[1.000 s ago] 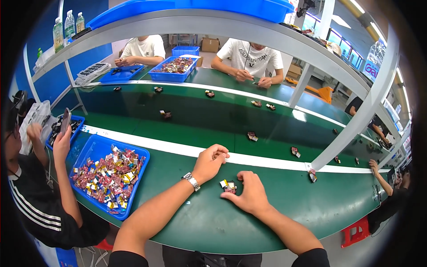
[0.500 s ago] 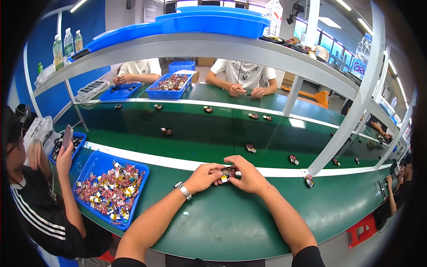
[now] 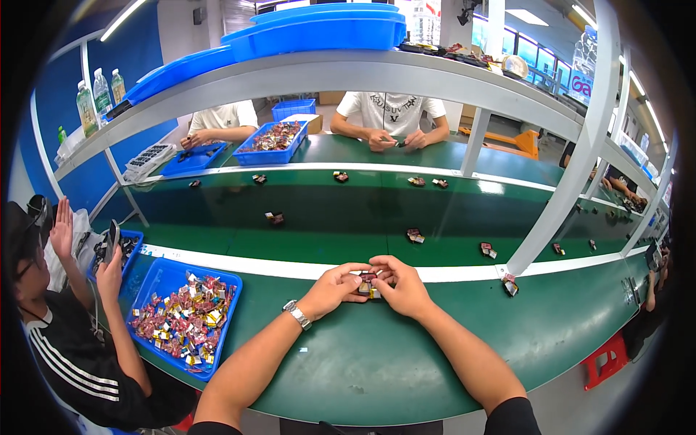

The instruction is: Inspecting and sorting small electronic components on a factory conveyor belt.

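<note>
My left hand (image 3: 333, 291) and my right hand (image 3: 400, 288) meet at the near edge of the belt, fingers closed on one small electronic assembly (image 3: 370, 284). Dark red, black and pale yellow-white parts of it show between my thumbs and fingertips; the rest is hidden. A watch with a metal band (image 3: 296, 315) is on my left wrist. To the left of my left forearm stands a blue tray (image 3: 235, 290) heaped with similar small parts (image 3: 185, 317) in reddish, yellow and white. Another such assembly (image 3: 510, 285) lies right of my right hand, by the shelf post.
A green belt (image 3: 326, 232) carries several scattered assemblies. A grey shelf (image 3: 290, 76) spans above, its post (image 3: 558, 152) at right. At left a person (image 3: 65, 326) holds a phone (image 3: 112, 239); others sit across. A white scrap (image 3: 303, 349) lies on the green bench (image 3: 362, 370).
My hands stay on the assembly, now turned, with my right fingers curled closer over it. The person at left has raised an open hand. Pieces on the belt appear shifted slightly right; the view has also moved.
</note>
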`<state>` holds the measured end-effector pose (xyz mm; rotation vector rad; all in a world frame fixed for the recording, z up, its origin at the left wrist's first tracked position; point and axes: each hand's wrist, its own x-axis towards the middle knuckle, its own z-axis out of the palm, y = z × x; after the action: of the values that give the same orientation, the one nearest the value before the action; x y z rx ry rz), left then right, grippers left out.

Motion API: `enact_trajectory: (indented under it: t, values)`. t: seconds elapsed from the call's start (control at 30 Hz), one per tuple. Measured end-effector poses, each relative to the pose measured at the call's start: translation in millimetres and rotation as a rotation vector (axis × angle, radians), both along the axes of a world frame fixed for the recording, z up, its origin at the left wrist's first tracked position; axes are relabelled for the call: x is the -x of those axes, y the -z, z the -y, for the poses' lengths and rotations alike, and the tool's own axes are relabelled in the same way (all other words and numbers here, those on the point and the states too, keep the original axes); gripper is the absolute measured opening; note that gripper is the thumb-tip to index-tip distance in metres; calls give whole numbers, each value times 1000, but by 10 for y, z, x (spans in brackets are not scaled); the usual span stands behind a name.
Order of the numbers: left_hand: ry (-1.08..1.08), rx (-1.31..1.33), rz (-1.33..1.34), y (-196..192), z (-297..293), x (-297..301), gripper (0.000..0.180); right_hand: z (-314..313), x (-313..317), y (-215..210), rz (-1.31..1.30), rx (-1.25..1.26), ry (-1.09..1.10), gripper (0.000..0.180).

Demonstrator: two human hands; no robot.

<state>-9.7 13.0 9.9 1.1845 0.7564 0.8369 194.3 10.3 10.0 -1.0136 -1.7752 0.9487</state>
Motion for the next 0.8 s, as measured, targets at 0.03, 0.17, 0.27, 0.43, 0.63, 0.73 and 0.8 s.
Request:
enact_trajectory:
  t: [0.03,0.17,0.27,0.43,0.63,0.73,0.8]
  values:
    - [2,-2,-3,-9,2,2,29,27,14,-23,-3,-2,2,28]
    - [-8,-15,22,33,-20,17,31,91,94,-62,229,-460,134,26]
    - [-36,26,50,61,5,4,31,169,208,-119,411,-646,193,24]
    - [-64,31,92,88,10,-22,30,103,171,-108,435,-702,174,27]
    - [-40,63,109,74,10,3,32,102,109,-103,395,-738,117,27]
    - [-21,95,160,92,-13,31,33,94,92,-112,411,-747,110,23]
    - [-30,83,156,92,-16,22,34,90,90,-117,427,-746,101,22]
